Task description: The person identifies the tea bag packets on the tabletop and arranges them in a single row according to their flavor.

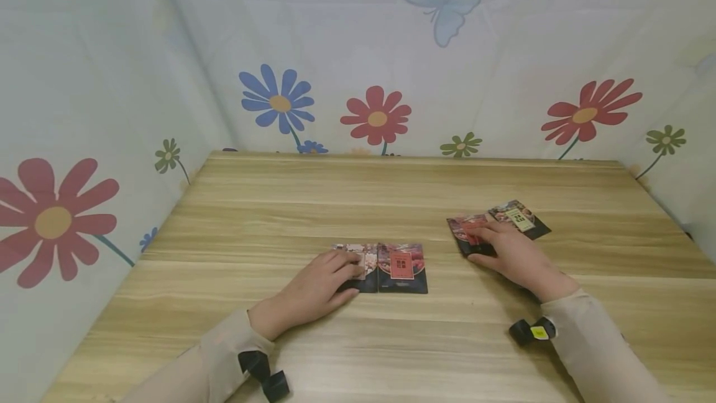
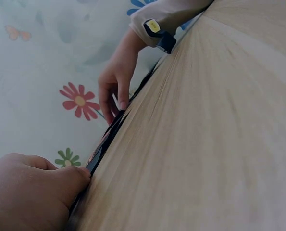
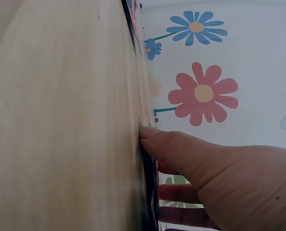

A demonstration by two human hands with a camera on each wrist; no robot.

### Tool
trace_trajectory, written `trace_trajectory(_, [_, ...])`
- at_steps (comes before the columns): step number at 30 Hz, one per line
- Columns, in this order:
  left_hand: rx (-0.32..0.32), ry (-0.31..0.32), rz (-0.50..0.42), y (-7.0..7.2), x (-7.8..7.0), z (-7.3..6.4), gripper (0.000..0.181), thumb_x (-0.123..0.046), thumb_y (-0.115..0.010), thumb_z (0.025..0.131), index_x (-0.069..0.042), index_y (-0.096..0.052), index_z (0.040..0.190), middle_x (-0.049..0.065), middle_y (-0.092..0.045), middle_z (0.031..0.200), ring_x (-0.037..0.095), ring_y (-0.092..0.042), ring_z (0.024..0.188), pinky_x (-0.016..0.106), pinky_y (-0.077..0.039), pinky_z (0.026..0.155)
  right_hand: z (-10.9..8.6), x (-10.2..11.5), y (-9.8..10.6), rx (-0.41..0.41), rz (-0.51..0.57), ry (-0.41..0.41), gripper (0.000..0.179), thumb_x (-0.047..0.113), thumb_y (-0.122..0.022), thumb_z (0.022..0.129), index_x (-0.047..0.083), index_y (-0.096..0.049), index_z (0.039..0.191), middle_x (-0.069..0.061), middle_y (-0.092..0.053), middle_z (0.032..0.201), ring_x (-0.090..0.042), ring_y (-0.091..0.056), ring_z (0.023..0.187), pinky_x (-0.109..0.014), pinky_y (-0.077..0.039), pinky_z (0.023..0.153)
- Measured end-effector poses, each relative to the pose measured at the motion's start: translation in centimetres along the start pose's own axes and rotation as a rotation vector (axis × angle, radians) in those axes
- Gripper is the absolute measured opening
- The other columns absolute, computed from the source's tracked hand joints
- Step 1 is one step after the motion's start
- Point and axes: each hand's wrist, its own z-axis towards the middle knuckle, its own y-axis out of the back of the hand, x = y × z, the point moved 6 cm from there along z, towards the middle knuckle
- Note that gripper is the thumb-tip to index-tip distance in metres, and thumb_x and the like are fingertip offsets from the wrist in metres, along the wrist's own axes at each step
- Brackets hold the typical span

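Observation:
In the head view my left hand (image 1: 310, 288) rests over a dark packet with a pale label (image 1: 370, 269), covering its left part. Right beside that packet, edge to edge, lies a packet with a red label (image 1: 402, 266). My right hand (image 1: 517, 257) lies on another red packet (image 1: 461, 235), its fingers across the top and its thumb by the near edge. Behind those fingers sits a packet with a yellow label (image 1: 521, 217), turned at an angle and partly hidden. In the right wrist view the thumb (image 3: 155, 134) touches down at the packet's edge, other fingers extended.
The packets lie on a wood-grain table (image 1: 335, 198). White curtains (image 1: 358, 36) printed with flowers and a butterfly enclose its back and sides. A black wrist-camera mount (image 1: 263, 375) is strapped to the left sleeve, another (image 1: 523, 332) to the right.

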Motion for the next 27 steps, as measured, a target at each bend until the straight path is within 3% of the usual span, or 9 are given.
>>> trace_trajectory(27, [0.006, 0.018, -0.011, 0.2, -0.1, 0.0, 0.032, -0.033, -0.061, 0.093, -0.013, -0.063, 0.118, 0.007, -0.058, 0.128, 0.025, -0.054, 0.121, 0.041, -0.044, 0.107, -0.2, 1.7, 0.0, 0.029, -0.026, 0.026, 0.054, 0.032, -0.072, 0.085, 0.008, -0.059, 0.131, -0.021, -0.059, 0.128, -0.041, -0.054, 0.119, -0.057, -0.047, 0.096])
